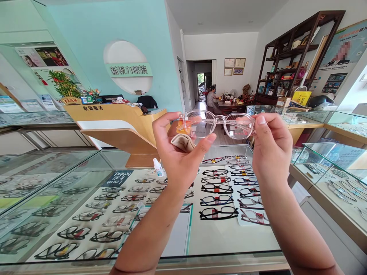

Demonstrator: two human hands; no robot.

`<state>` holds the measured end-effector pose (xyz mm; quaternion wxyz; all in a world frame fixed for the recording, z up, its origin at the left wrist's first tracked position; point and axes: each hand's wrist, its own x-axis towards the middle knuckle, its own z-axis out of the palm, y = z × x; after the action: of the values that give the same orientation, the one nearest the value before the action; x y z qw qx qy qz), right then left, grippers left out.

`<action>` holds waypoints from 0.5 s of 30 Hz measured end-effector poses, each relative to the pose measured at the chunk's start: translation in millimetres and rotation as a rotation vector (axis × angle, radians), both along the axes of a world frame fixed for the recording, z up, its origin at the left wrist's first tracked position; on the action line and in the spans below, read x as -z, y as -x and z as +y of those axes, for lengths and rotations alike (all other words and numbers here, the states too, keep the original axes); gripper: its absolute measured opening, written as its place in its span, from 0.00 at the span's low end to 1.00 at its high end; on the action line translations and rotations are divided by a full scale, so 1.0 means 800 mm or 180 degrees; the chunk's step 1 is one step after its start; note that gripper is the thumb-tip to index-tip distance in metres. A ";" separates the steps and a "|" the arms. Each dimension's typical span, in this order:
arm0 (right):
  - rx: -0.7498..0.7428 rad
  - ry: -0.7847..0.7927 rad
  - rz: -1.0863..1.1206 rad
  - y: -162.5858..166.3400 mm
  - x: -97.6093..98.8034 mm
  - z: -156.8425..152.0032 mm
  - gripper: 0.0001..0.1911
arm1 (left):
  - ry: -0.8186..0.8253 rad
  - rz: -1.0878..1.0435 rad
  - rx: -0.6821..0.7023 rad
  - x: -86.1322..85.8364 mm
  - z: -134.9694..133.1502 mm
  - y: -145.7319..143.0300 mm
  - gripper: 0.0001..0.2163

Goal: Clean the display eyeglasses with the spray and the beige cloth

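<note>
A pair of clear-framed eyeglasses [220, 119] is raised in front of me, above the glass counter. My right hand [272, 141] pinches its right end between thumb and fingers. At the other end my left hand [180, 147] grips the frame near the hinge, the thumb stretched below the lens. A folded beige cloth [183, 143] is tucked in the same left palm. Behind the fingers there is an orange and white patch that I cannot make out. Red marking shows on the right-side lens.
Under the glass counter top [229, 240] lie rows of eyeglasses [218, 212]. A small white bottle [158, 168] and a teal-edged white board [177, 233] are near my left arm. Another display case [338, 183] borders the right. A person [212, 98] sits at a far table.
</note>
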<state>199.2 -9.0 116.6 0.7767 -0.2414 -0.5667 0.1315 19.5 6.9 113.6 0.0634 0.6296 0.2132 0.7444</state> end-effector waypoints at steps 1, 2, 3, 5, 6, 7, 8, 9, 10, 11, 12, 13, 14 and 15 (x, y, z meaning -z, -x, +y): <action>-0.0029 0.0017 -0.0013 0.000 0.000 0.000 0.09 | -0.0044 -0.0017 -0.0038 0.000 -0.002 -0.001 0.35; -0.0054 0.0046 -0.0021 -0.001 0.000 0.001 0.09 | -0.0070 -0.0042 -0.0079 0.000 -0.004 -0.003 0.35; -0.0076 0.0083 -0.0023 -0.002 0.000 0.002 0.09 | -0.0102 -0.0075 -0.0117 -0.001 -0.007 -0.005 0.34; -0.0128 0.0150 -0.0003 -0.003 0.000 0.004 0.09 | -0.0187 -0.0166 -0.0173 -0.002 -0.013 -0.009 0.33; -0.0162 0.0169 0.0021 -0.003 0.000 0.006 0.09 | -0.0237 -0.0217 -0.0191 -0.002 -0.015 -0.010 0.31; -0.0200 0.0180 0.0049 -0.004 0.000 0.007 0.09 | -0.0286 -0.0268 -0.0203 -0.003 -0.017 -0.012 0.30; -0.0232 0.0180 0.0078 -0.004 0.000 0.008 0.09 | -0.0326 -0.0317 -0.0210 -0.003 -0.018 -0.013 0.30; -0.0253 0.0175 0.0100 -0.004 0.000 0.009 0.09 | -0.0332 -0.0356 -0.0204 -0.003 -0.017 -0.014 0.31; -0.0258 0.0173 0.0111 -0.003 0.000 0.009 0.09 | -0.0290 -0.0380 -0.0180 -0.002 -0.016 -0.014 0.32; -0.0243 0.0170 0.0111 -0.002 0.000 0.008 0.09 | -0.0213 -0.0397 -0.0132 -0.002 -0.014 -0.014 0.34; -0.0210 0.0167 0.0104 -0.002 0.000 0.007 0.09 | -0.0093 -0.0422 -0.0054 -0.002 -0.011 -0.013 0.35; -0.0169 0.0161 0.0088 -0.001 0.000 0.006 0.09 | 0.0077 -0.0454 0.0067 -0.002 -0.007 -0.012 0.36; -0.0127 0.0138 0.0073 -0.001 0.000 0.005 0.10 | 0.0273 -0.0504 0.0240 -0.002 -0.003 -0.010 0.35; -0.0094 0.0092 0.0059 -0.001 0.000 0.004 0.12 | 0.0487 -0.0590 0.0470 -0.003 0.002 -0.008 0.34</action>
<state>199.7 -5.8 116.6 0.7764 -0.2429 -0.5610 0.1534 26.2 8.4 115.9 0.1853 0.5655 0.2157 0.7742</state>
